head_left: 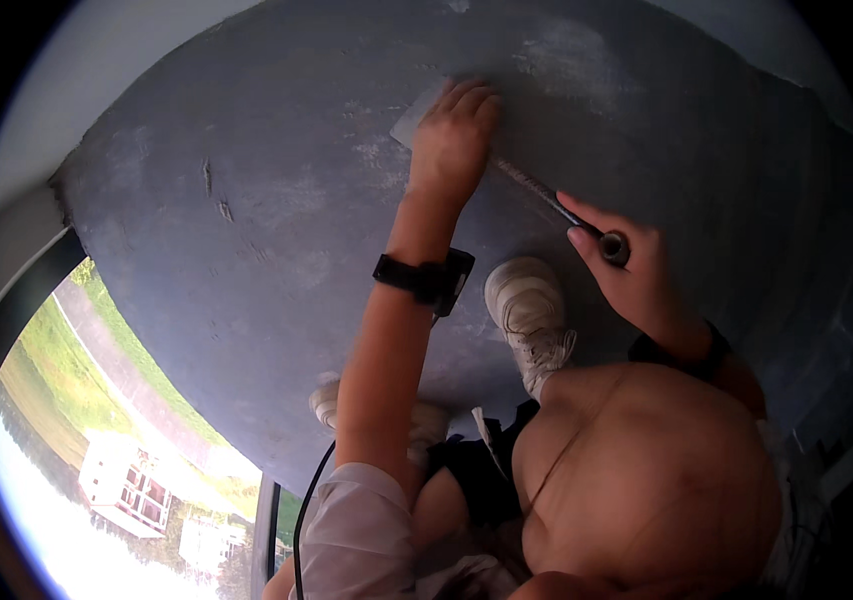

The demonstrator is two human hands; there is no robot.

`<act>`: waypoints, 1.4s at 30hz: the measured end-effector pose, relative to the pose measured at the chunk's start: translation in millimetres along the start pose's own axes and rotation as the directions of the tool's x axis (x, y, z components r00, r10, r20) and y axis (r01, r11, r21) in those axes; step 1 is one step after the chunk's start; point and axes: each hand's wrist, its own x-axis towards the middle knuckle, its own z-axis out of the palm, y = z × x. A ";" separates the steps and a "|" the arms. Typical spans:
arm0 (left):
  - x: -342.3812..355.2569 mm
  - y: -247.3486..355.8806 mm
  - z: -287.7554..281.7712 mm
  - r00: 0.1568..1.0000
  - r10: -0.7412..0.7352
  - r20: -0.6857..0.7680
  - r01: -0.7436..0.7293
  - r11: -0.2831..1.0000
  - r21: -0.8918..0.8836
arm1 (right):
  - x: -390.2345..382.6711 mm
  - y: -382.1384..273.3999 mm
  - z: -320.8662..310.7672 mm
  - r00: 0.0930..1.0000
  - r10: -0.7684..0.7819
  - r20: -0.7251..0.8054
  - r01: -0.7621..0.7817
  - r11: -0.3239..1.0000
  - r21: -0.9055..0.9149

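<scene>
My left hand [458, 140] is closed on a thin, flat grey plate [410, 126], pressed close to the grey floor [286, 270]. The plate's straight edge sticks out left of the fingers, and the palm hides the rest. My right hand [636, 270] grips a tool with a dark, round-ended handle [586, 226]. From that handle a long, narrow, whitish-smeared strip [526, 184] reaches toward the left hand. Its far end lies beside that hand, and I cannot make out whether the two touch.
My pale shoe [526, 300] stands on the floor just below the hands. Pale smears [576, 60] and small raised flakes [224, 210] mark the floor. At the lower left is a window [106, 380], with a black cable [311, 500] hanging by my left arm.
</scene>
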 end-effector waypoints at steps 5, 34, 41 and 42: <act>15.2 7.3 -8.9 0.998 -0.009 -0.065 0.013 0.998 0.063 | 12.6 0.5 -16.4 0.985 -0.160 0.058 0.162 0.986 -0.041; -69.2 53.5 8.2 0.993 -0.107 0.052 0.110 0.991 -0.071 | -57.9 12.6 -9.2 0.988 -0.113 0.105 0.120 0.991 -0.065; -68.1 53.7 11.7 0.993 -0.122 -0.007 0.120 0.987 -0.107 | -52.9 7.7 -12.6 0.980 -0.107 0.167 0.131 0.981 -0.144; -67.7 53.8 12.3 0.993 -0.121 -0.008 0.120 0.987 -0.108 | -52.7 8.5 -15.1 0.977 -0.097 0.191 0.129 0.977 -0.167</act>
